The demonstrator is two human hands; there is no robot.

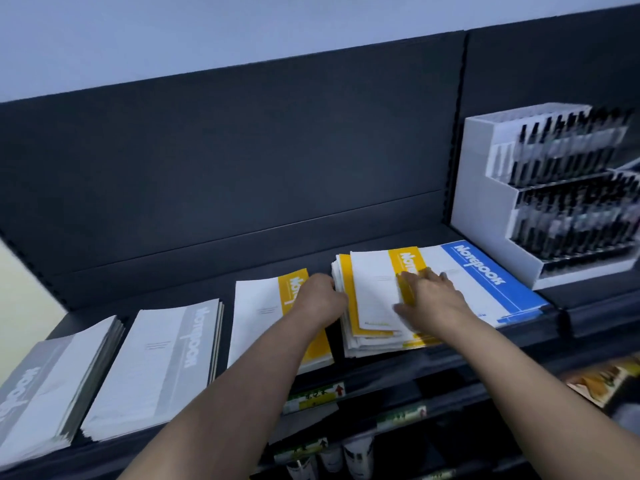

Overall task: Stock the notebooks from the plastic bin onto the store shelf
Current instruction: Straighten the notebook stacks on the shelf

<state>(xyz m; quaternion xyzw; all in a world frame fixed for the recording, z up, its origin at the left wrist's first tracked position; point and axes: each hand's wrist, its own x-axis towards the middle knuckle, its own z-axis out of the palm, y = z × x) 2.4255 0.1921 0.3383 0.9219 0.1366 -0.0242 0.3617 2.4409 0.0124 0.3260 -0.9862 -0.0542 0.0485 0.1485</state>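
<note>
Grip: left hand curled on left edge of yellow stack, right hand flat on top; probably squaring, next needs flush edges on shelf.

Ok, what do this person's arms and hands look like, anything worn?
Both forearms are bare down to the frame edge: no sleeves, watch or bracelet in view. The left hand and right hand are ungloved. No ring shows on the right hand's fingers, though the picture is blurred.
</note>
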